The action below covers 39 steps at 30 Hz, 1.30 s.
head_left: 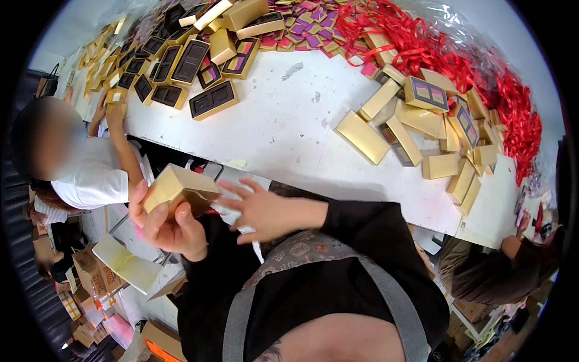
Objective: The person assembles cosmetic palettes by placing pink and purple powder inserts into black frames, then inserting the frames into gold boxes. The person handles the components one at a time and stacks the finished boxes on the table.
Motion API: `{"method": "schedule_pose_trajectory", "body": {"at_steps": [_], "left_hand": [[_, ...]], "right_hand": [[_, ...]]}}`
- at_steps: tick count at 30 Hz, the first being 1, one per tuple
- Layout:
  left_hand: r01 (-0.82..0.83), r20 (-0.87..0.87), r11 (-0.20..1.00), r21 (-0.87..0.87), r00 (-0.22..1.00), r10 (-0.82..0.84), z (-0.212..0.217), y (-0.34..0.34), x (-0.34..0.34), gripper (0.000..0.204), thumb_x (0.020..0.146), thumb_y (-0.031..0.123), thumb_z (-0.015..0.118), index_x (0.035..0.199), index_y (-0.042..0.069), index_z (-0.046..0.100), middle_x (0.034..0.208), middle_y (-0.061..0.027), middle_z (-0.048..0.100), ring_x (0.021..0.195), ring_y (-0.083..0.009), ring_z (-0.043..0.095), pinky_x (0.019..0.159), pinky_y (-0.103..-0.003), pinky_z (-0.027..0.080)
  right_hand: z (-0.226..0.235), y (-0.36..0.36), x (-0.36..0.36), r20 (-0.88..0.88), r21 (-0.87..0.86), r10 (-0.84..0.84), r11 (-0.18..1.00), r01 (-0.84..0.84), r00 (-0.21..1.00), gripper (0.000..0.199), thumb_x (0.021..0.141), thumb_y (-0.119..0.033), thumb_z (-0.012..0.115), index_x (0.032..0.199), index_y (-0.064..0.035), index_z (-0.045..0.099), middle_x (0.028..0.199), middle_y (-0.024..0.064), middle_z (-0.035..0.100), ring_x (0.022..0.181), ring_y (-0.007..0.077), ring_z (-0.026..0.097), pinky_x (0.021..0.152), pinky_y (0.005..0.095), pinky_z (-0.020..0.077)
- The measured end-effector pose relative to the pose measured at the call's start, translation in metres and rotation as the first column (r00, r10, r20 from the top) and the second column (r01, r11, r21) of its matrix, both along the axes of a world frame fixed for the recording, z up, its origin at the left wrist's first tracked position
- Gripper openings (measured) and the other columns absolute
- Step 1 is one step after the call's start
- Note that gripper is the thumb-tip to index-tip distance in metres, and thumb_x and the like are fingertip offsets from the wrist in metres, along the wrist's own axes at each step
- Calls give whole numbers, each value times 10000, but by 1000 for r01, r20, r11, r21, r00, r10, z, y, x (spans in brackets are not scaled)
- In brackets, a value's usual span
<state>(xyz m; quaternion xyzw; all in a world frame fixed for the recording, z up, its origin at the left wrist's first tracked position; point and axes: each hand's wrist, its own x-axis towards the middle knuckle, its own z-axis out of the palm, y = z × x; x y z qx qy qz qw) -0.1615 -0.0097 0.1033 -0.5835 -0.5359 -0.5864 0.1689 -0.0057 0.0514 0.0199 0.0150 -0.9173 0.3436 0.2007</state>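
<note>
A gold box (178,186) is gripped in my left hand (175,232), tilted, in front of the table's near edge at the left. My left thumb and fingers press on its sides. Just right of the box is my right hand (268,212), its fingers spread and pointing toward it, slightly blurred. Whether those fingertips touch the box I cannot tell. The nearest gold box with a dark two-part insert (214,99) lies on the white table (271,114), beyond my hands. A closed plain gold box (363,137) lies on the right.
Several gold boxes (416,123) are heaped at the right under tangled red ribbons (446,57). Small purple and gold squares (313,27) are piled at the far side. A co-worker in a white shirt (99,172) handles a box at the left. Another person's dark sleeve (500,277) is at the right.
</note>
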Motion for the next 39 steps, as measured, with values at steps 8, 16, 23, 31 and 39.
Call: {"method": "schedule_pose_trajectory", "body": {"at_steps": [8,16,23,31,39], "left_hand": [[783,462,492,-382,622,-632,-37,60,72,412,860,207,706,1202,98,504,1398,-208,395,1295,-382,394,1072,-466,321],[1,-369,962,-274,924,-106,-64,287,19,567,781,115,718,1298,46,497,1305,-140,542,1190,-339,494,1014,-433,402],[-235,-757,933,-274,651,-58,-86,334,16,135,795,137,564,912,127,629,841,-28,639,862,-230,592,862,-413,439],[-96,-573,888,-449,794,-204,-115,211,54,405,736,187,694,1136,127,666,1230,-29,632,912,-212,563,800,-356,438],[-325,-489,848,-420,867,90,-137,242,48,427,759,240,730,1175,172,664,1274,-42,592,1014,-274,536,902,-430,382]], "right_hand": [[54,55,115,86,-658,-496,623,423,864,630,696,-134,788,1291,-99,587,1367,124,520,1236,306,505,970,491,439],[71,117,227,-342,366,-914,83,927,217,530,750,-57,677,1269,-159,630,1389,146,505,1191,339,511,990,476,388],[67,168,223,-144,237,-916,335,912,374,221,781,-112,684,993,-84,737,1140,92,676,1071,297,602,917,398,485],[59,434,299,-269,344,-963,-100,934,-4,561,784,-416,666,1178,-20,622,1071,230,665,956,404,645,870,452,514],[25,602,385,153,-357,-903,-429,830,-401,617,778,-398,721,1123,103,621,1012,215,684,922,274,659,784,347,508]]}}
